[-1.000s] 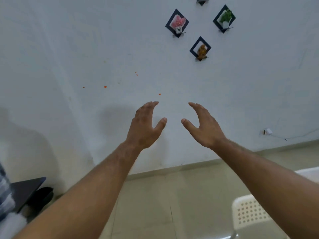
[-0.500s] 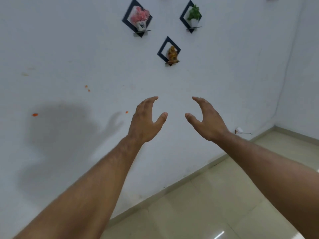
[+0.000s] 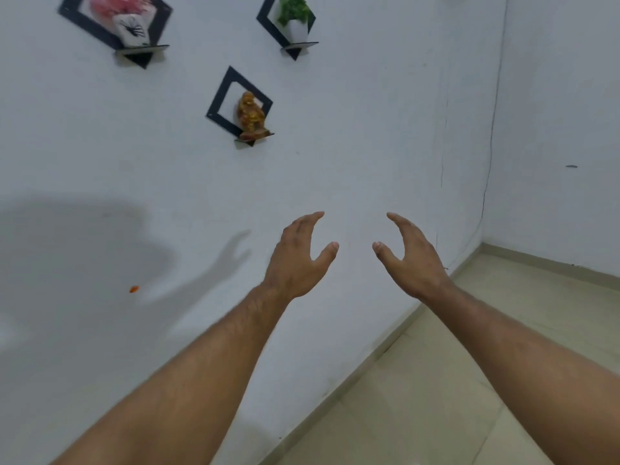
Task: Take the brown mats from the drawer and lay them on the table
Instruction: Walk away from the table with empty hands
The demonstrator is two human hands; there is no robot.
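Hands, left [image 3: 295, 263] & right [image 3: 411, 260], grip apart, empty, w/ white wall [image 3: 352, 129], maybe tiled floor [image 3: 436, 380].

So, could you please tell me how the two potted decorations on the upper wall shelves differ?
The pink flower pot holds pink blooms, while the green plant pot holds green leaves. The pink flower pot carries a dark pattern; the green plant pot is plain white. The pink one hangs further left. Both stand on small shelves in black diamond frames.
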